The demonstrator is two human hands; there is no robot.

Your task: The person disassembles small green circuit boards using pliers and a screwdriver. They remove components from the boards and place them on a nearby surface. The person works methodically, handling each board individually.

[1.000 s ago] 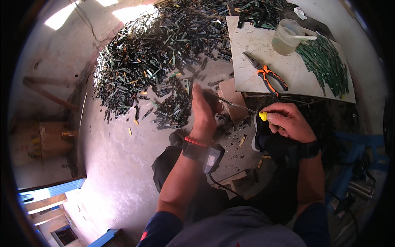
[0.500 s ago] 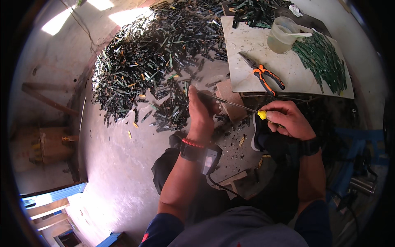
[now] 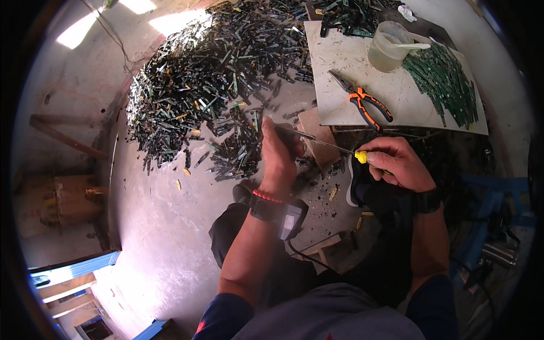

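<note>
My left hand (image 3: 277, 152) is closed on a thin dark strip (image 3: 299, 134), whose free end points right. Its fingers are mostly hidden behind the palm and thumb. My right hand (image 3: 399, 164) pinches a screwdriver (image 3: 361, 156) by its yellow handle. From there the slim metal shaft reaches left, and its far part meets or overlaps the strip's end; whether they touch I cannot tell. Both hands are raised in front of my knees, over the floor near the board.
A heap of dark and green strips (image 3: 221, 73) spreads over the floor. On a pale board (image 3: 345, 56) at right lie orange-handled pliers (image 3: 365, 102), a plastic jug (image 3: 388, 48) and a pile of green strips (image 3: 445, 85). A brown block (image 3: 318, 136) sits beyond my hands.
My left hand has shifted slightly right with the strip. The screwdriver's shaft now shows a little lower against the strip's end. My right hand has barely moved.
</note>
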